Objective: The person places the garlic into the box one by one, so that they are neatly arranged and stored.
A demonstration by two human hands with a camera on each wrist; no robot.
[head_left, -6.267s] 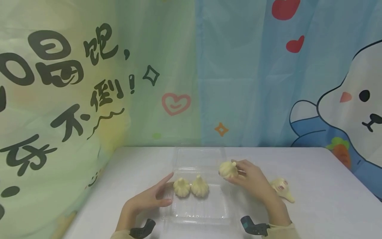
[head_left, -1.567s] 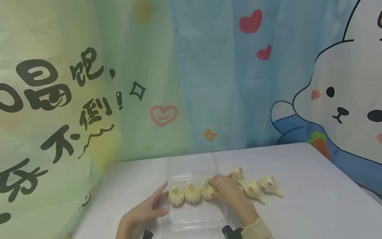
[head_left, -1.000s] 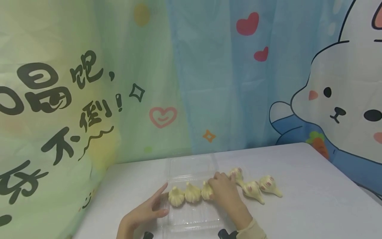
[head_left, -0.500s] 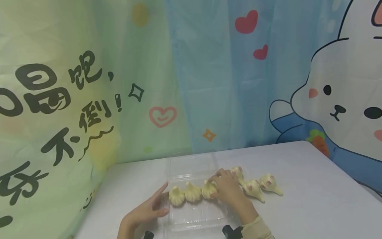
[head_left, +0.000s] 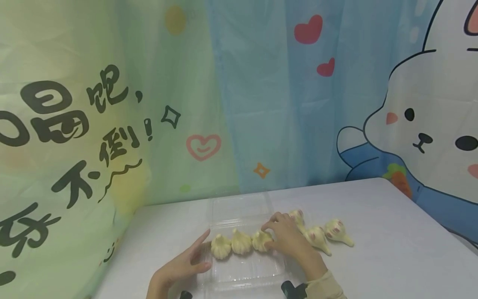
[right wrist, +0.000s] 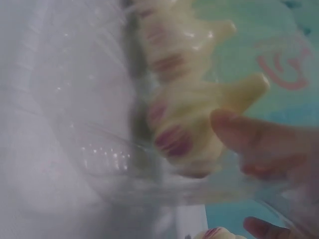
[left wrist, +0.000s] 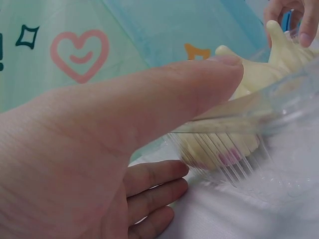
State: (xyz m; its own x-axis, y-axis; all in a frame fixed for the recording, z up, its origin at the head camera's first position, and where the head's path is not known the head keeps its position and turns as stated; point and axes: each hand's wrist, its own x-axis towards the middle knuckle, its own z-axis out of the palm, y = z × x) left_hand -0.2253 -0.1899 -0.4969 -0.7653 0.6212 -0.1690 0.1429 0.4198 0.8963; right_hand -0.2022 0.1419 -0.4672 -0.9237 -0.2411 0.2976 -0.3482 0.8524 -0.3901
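In the head view, three garlic bulbs stand in a row in a clear plastic box: a left one (head_left: 221,247), a middle one (head_left: 241,242) and a right one (head_left: 261,241). My left hand (head_left: 183,263) is at the box's left wall, thumb and fingers spread. In the left wrist view its thumb (left wrist: 184,89) lies over the rim and the other fingers stay outside. My right hand (head_left: 287,236) stands at the right bulb with thumb and fingers apart around it. The right wrist view shows a fingertip overlapping that bulb's neck (right wrist: 239,97); firm contact cannot be told.
To the right of the box (head_left: 246,272), several more garlic bulbs (head_left: 337,231) lie on the white table (head_left: 396,249), one partly behind my right hand. The box's clear lid (head_left: 240,209) lies back behind it. A printed curtain (head_left: 261,104) hangs behind the table.
Over six seconds, the third bulb came from my right hand into the row. Lately the right hand's fingers have spread and drawn slightly right, uncovering more of it. The left hand stayed put.
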